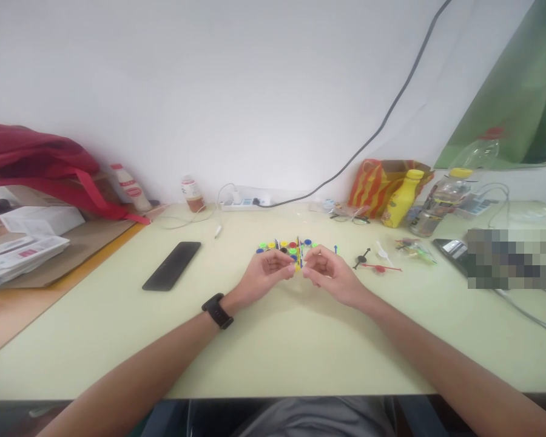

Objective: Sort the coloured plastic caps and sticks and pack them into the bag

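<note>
Over the middle of the table (282,358), my left hand (262,278) and my right hand (334,279) face each other with fingertips pinched. Between them is a small, narrow upright plastic piece (298,262) with yellow and blue parts, seen nearly edge-on; its exact kind is unclear. Both hands appear to grip it. Just behind lie several small round plastic pieces (272,245) in green, yellow, blue, red and black, partly hidden by my fingers. To the right of my right hand are a blue arrow piece (336,249), a black pointer (362,259), a red pointer (381,269) and a white piece (381,250).
A black phone (171,266) lies left; a plastic bag of small coloured parts (415,250) lies right. Along the wall stand a drink bottle (193,194), power strip (243,203), striped bag (368,185), yellow bottle (401,200) and clear bottle (441,203). White boxes (40,220) sit far left.
</note>
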`<state>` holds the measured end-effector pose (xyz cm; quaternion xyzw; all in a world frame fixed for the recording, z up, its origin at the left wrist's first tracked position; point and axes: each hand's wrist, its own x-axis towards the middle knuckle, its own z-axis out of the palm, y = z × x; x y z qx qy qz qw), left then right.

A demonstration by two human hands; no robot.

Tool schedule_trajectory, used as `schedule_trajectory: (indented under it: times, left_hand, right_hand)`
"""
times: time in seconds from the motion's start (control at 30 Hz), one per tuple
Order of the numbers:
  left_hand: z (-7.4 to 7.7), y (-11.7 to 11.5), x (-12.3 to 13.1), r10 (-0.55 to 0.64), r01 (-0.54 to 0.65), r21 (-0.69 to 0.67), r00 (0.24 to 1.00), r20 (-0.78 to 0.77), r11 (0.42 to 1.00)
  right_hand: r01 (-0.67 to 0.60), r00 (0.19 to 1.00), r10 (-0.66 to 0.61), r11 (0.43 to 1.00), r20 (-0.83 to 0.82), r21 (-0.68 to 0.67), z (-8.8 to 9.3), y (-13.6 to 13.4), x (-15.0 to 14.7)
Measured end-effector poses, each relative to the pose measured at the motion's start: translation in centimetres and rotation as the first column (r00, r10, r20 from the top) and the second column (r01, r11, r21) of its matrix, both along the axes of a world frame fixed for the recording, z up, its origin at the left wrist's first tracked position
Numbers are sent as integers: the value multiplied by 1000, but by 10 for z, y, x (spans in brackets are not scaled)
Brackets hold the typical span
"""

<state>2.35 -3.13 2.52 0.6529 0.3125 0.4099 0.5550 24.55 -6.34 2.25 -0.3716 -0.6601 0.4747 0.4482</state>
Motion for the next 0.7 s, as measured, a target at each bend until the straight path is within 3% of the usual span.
schedule_trajectory:
  times: [0.33,0.47,0.57,0.7]
  left_hand:
    - [-4,-1,1,-25,25,-10,999,-23,1000]
    - [-4,0,2,-1,5,60,998,-68,998]
    - [-5,2,2,39,-22,124,990,-135,992]
    - [-8,3,0,46,-4,188,975,-216,982]
  right_hand:
    - [-13,993,6,998,117,62,-2,-1,-2]
    - [79,986,-102,984,136,159,-3,8,6]
    - [256,916,-335,912,222,319,-5,25,28]
    - [350,666,-634,731,393,585,-11,54,75]
